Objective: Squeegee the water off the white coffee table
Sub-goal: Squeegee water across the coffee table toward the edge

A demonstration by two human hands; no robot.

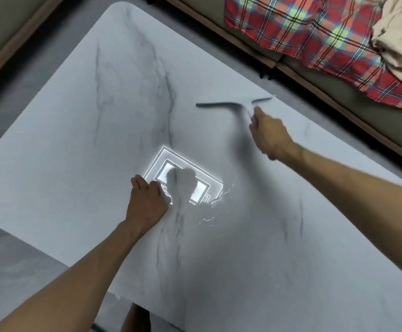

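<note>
Right grip (270, 137) around one squeegee (233, 104), one coffee table (75, 152).

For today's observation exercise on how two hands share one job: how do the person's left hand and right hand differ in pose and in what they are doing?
The right hand is closed around the squeegee handle; the left hand holds nothing. The left hand rests on the white coffee table beside the bright lamp reflection; the right hand is reaching farther out, near the table's far edge. Both are bare, over the tabletop.

White surface (75, 144) with grey marble veins; grey squeegee (231, 105); at 1 o'clock a red plaid cloth (315, 27) with yellow-green squares, beside beige fabric (401, 39); grey floor (8, 259).
</note>
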